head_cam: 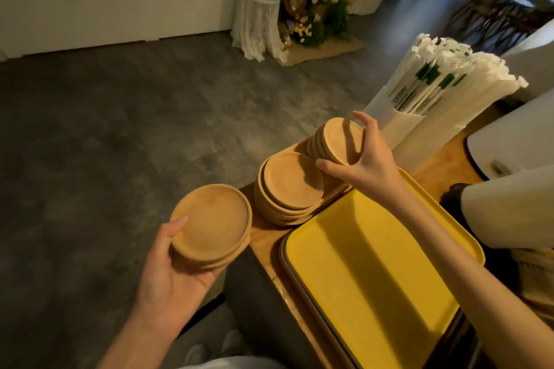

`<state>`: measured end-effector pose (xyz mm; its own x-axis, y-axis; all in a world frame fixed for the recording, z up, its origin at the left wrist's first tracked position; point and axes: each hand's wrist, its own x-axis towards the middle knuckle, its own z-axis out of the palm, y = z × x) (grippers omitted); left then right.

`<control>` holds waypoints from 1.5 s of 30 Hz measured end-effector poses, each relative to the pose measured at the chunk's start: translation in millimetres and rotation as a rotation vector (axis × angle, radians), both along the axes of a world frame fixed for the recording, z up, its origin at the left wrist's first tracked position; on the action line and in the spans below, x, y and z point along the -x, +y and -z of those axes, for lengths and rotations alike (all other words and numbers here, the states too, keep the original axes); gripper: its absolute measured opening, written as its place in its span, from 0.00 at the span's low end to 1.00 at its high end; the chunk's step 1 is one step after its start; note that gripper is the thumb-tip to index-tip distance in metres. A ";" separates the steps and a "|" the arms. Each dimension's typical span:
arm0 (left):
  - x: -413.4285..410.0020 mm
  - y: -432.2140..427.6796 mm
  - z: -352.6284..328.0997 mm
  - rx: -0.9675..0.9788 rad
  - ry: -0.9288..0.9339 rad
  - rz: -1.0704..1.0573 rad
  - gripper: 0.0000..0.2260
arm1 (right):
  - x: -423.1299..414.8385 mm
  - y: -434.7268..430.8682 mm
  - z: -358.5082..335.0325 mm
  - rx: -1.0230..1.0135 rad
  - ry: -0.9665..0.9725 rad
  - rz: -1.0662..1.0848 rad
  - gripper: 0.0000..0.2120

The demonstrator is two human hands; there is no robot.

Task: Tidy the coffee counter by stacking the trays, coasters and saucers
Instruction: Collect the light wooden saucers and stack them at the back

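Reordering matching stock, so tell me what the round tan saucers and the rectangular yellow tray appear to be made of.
Round tan saucers: likely wood, matte finish; the even light-brown tone, no glare and raised rim suggest it, though grain is too blurred to confirm. Rectangular yellow tray: probably moulded plastic, smooth; uniform colour, rounded corners and thin lip point that way.

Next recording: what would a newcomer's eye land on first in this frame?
The bright yellow tray at lower right on the counter stands out first. Then the hands: the left hand holds a few wooden saucers just off the counter's left edge. The right hand grips a tilted coaster stack behind the saucer pile at the counter's far corner.
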<state>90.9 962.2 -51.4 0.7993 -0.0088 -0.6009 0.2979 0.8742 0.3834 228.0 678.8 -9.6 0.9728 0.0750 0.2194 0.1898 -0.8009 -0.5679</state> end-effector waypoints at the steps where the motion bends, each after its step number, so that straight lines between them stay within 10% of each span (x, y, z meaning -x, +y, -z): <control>1: 0.4 -0.8 -0.3 0.000 0.004 -0.003 0.23 | -2.7 0.9 0.9 0.002 0.003 -0.006 0.47; 18: 9.0 -12.0 -9.9 0.002 -0.010 0.021 0.23 | -5.0 1.8 -16.0 0.141 0.154 -0.074 0.50; 25: 11.7 -20.3 -11.4 -0.012 -0.039 0.080 0.23 | 54.4 32.4 -61.5 0.183 -0.122 -0.288 0.41; 32: 24.2 -33.3 -3.2 -0.007 -0.096 0.206 0.14 | 107.5 83.3 -59.9 0.249 0.185 -0.734 0.55; 45: 27.1 -43.7 -0.7 -0.167 -0.202 0.346 0.28 | 117.6 84.6 -43.4 0.425 0.251 -0.796 0.58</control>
